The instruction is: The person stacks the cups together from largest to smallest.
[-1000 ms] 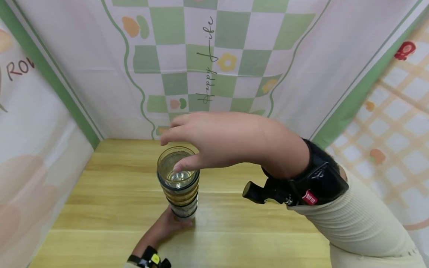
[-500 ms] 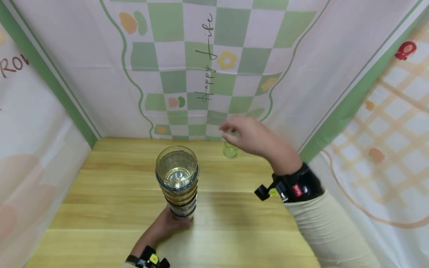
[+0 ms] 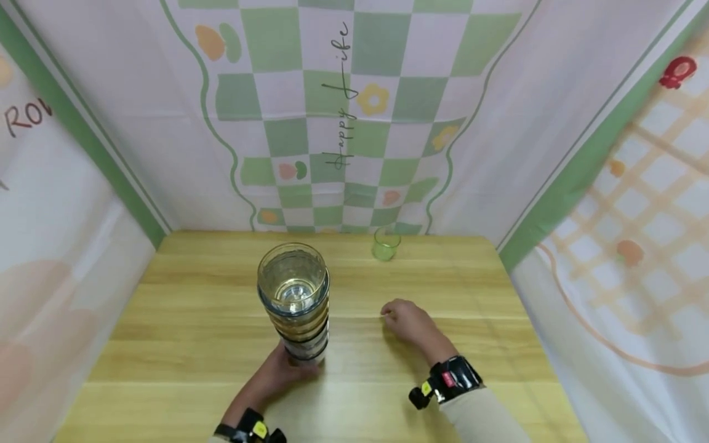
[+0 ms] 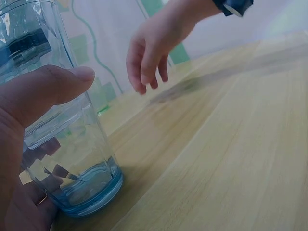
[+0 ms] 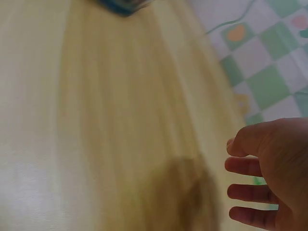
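Several clear glasses, some yellowish and some bluish, stand nested in a tall stack (image 3: 296, 323) left of the table's middle. My left hand (image 3: 284, 372) grips the stack low down. In the left wrist view, its thumb lies across the lowest glass (image 4: 86, 185), whose base is blue and rests on the wood. To the right, my right hand (image 3: 412, 323) hovers over the tabletop with loosely bent fingers and holds nothing. Its slightly curled, separated fingers show in the right wrist view, where the hand (image 5: 276, 173) is at the lower right.
A small green glass (image 3: 386, 251) stands near the table's back edge, right of the stack. The wooden table (image 3: 183, 320) is enclosed by printed cloth at the back (image 3: 415, 141) and on both sides.
My right hand has moved from above the stack's top, past the green glass, down and toward me on the right. The left hand and the stack have stayed in place.
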Demonstrator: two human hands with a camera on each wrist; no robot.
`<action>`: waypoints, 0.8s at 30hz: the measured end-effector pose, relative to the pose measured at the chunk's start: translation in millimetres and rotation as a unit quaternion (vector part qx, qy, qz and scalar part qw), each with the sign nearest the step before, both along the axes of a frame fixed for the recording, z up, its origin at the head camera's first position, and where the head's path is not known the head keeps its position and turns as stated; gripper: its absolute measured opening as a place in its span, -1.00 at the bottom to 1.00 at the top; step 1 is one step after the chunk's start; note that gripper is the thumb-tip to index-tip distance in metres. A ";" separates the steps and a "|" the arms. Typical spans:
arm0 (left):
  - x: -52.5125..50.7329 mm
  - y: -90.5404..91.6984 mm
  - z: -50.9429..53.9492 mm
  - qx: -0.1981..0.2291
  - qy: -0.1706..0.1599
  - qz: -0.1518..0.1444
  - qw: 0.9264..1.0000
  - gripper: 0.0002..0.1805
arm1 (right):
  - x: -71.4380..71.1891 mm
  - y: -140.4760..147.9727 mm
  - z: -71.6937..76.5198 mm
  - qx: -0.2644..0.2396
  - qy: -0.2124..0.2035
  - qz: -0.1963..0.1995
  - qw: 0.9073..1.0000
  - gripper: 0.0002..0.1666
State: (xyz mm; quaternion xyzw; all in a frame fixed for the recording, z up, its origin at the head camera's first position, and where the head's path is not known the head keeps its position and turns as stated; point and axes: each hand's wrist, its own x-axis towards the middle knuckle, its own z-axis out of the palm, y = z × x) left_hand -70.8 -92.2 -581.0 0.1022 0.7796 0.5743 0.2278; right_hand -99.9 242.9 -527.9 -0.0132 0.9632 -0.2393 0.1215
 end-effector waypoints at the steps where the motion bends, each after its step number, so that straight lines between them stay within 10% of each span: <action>1: -0.2 0.2 -0.5 0.002 -0.001 -0.001 1.000 0.01 | -0.1 -1.1 -3.9 0.006 0.008 0.003 1.000 -0.79; 12: -1.2 0.1 0.3 0.003 0.006 -0.007 1.000 -0.01 | -38.4 12.9 -11.1 0.042 0.045 0.008 0.998 -0.74; 24: 1.2 -1.8 -1.8 0.003 0.009 -0.008 1.000 -0.03 | -119.8 27.2 38.3 0.058 0.107 -0.011 0.993 -0.49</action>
